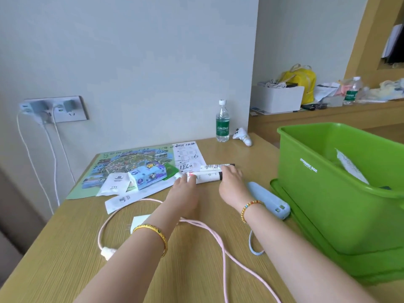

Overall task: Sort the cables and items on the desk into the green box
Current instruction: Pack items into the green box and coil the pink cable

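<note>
centrally, both hands (185,184) on tubes (208,176)

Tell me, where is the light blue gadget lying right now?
In the head view, the light blue gadget lies flat on the desk, right of centre, between the right hand and the green box.

Glossy plastic green box (323,184) on matt wood-grain desk (65,248).
</note>
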Demonstrator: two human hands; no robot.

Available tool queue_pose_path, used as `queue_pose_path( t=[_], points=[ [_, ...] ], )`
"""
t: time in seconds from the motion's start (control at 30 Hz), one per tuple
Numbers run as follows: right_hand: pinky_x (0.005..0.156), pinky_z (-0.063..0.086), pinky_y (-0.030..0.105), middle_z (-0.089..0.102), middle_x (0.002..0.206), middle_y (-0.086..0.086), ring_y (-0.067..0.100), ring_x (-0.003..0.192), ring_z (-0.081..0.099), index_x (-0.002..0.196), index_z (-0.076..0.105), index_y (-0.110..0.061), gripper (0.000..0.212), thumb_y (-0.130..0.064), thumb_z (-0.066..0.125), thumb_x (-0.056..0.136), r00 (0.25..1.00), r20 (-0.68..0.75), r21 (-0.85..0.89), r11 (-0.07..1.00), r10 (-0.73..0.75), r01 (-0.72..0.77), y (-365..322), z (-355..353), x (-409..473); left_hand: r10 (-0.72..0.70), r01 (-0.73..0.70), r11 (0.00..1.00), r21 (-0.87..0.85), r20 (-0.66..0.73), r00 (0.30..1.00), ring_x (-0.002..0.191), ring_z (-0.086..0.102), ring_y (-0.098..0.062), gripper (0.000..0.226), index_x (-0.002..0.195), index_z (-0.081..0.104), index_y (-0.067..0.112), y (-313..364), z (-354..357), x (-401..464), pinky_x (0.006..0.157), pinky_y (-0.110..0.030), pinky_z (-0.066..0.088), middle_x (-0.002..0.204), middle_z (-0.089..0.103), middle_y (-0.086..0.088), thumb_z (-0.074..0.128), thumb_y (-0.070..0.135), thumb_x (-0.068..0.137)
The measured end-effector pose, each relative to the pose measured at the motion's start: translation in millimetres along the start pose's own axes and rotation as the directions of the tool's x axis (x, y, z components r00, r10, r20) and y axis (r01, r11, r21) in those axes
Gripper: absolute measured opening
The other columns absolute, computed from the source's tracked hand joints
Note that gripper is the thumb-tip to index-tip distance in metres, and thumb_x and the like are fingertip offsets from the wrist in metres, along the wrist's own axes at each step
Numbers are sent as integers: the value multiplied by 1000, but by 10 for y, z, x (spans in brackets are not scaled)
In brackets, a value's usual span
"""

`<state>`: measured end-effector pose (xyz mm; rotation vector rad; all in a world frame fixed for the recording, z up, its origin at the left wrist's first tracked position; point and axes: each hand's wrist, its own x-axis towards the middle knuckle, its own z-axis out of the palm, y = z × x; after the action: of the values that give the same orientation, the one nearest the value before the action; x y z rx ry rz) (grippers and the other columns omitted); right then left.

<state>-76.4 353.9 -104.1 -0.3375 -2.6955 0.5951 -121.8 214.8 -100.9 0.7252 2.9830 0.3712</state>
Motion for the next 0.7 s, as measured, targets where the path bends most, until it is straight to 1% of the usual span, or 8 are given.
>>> queue_pose_path(
  t=[0.07, 0.17, 0.27, 0.33, 0.43, 0.5, 0.57, 0.7],
  points=[
    [107, 29, 38, 32, 143, 13, 31, 131, 26, 134, 36, -6, 52, 4, 34, 83, 999, 49, -68, 998, 6, -3, 43, -6, 209, 29, -29, 999, 30, 5, 1000, 144, 9, -33, 57, 147, 14, 12, 3, 21, 141, 116, -44, 16, 157, 7, -15, 32, 10, 93],
    [115, 17, 45, 12, 156, 5, 27, 143, 7, 145, 24, -17, 66, 5, 33, 84, 981, 189, -144, 990, 34, -6, 109, -5, 457, 72, -75, 992, 98, 28, 997, 146, 4, -27, 62, 149, 8, 18, 20, 32, 349, 117, -45, 13, 159, 3, -8, 36, 12, 93],
    [117, 10, 46, 4, 158, -1, 23, 145, -1, 147, 17, -23, 73, 7, 34, 83, 943, 327, -196, 981, 57, 9, 166, 43, 604, 96, -106, 988, 110, 94, 991, 146, 8, -24, 62, 149, 12, 18, 9, 33, 487, 116, -47, 15, 158, 10, -5, 37, 14, 93],
    [115, 15, 45, 16, 155, 1, 25, 142, 11, 145, 25, -23, 69, 5, 35, 82, 940, 340, -222, 974, 35, 44, 178, 63, 660, 107, -118, 986, 115, 95, 990, 141, 21, -25, 57, 145, 23, 17, -5, 29, 514, 111, -46, 26, 153, 24, -7, 39, 14, 91],
    [104, 30, 39, 37, 135, 5, 27, 124, 36, 127, 46, -23, 54, 3, 39, 80, 944, 330, -269, 956, -21, 115, 142, 16, 663, 125, -135, 980, 143, 79, 989, 125, 40, -30, 47, 136, 35, 16, 10, -21, 474, 94, -44, 38, 137, 38, -10, 41, 12, 90],
    [95, 37, 37, 37, 131, 5, 27, 116, 40, 118, 52, -21, 45, 3, 40, 82, 923, 385, -281, 952, -3, 121, 104, -41, 632, 136, -151, 976, 159, 99, 986, 118, 46, -32, 44, 133, 38, 14, 37, -78, 404, 87, -43, 42, 134, 39, -11, 42, 12, 90],
    [89, 41, 36, 33, 134, 6, 29, 115, 40, 115, 53, -19, 37, 0, 42, 86, 895, 444, -264, 960, 37, 91, 55, -101, 572, 146, -169, 966, 197, 129, 981, 115, 50, -32, 41, 133, 40, 13, 63, -141, 303, 86, -42, 44, 132, 42, -12, 43, 13, 91],
    [91, 40, 36, 28, 139, 10, 32, 121, 41, 117, 54, -15, 30, -6, 43, 90, 863, 500, -295, 951, 69, 96, -60, -164, 350, 166, -210, 946, 248, 187, 968, 113, 52, -29, 40, 134, 40, 14, 90, -201, 26, 87, -39, 45, 127, 52, -13, 40, 12, 95]
  ],
)
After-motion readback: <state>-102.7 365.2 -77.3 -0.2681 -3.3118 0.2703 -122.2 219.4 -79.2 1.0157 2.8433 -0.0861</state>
